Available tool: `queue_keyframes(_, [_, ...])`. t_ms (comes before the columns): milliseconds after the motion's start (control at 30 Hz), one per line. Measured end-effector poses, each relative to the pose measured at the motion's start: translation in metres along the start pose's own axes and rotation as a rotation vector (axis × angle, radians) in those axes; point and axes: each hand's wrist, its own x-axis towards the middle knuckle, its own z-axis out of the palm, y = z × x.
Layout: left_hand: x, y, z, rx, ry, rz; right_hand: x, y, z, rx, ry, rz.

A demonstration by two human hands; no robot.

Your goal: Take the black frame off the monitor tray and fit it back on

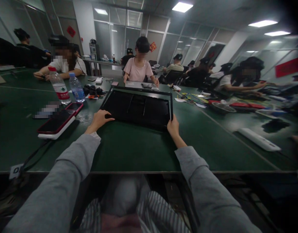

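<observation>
A black rectangular frame (136, 106) with a dark panel inside lies in front of me, its far edge apparently raised a little. Two thin upright lines cross the panel's middle; I cannot tell exactly what it is. My left hand (100, 120) is at its near left corner, thumb along the front edge and fingers curled at the side. At the right edge, my right hand (173, 127) grips the frame between thumb and fingers. The fingers' undersides are hidden.
Left of the frame stand two water bottles (77, 88), with phones (57, 121) on a white block nearby. A white power strip (259, 139) lies at the right. Wires (188, 98) and a bowl (222, 106) are farther back. A person (140, 69) sits opposite across the green table (139, 152).
</observation>
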Motion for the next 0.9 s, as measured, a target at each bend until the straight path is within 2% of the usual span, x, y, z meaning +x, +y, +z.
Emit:
queue_keyframes(233, [-0.004, 0.008, -0.001, 0.067, -0.004, -0.035, 0.001, 0.01, 0.005, -0.002, -0.037, 0.134])
queue_keyframes(433, [-0.002, 0.016, 0.0, 0.143, -0.008, 0.016, 0.019, 0.021, 0.008, 0.02, -0.061, 0.128])
queue_keyframes(567, [-0.009, 0.017, -0.002, 0.145, -0.009, 0.007, 0.027, 0.029, 0.008, 0.027, -0.111, 0.123])
queue_keyframes(667, [-0.014, 0.011, -0.006, 0.127, 0.161, -0.09, 0.028, 0.034, 0.009, 0.008, -0.121, 0.096])
queue_keyframes(767, [-0.013, -0.001, -0.007, 0.095, 0.356, -0.29, 0.028, 0.04, 0.011, 0.025, -0.115, 0.053])
queue_keyframes(833, [-0.01, -0.009, -0.006, 0.042, 0.334, -0.412, 0.028, 0.044, 0.013, 0.047, -0.115, 0.026])
queue_keyframes(900, [-0.007, -0.015, -0.003, -0.031, 0.244, -0.465, 0.029, 0.048, 0.015, 0.057, -0.113, 0.015])
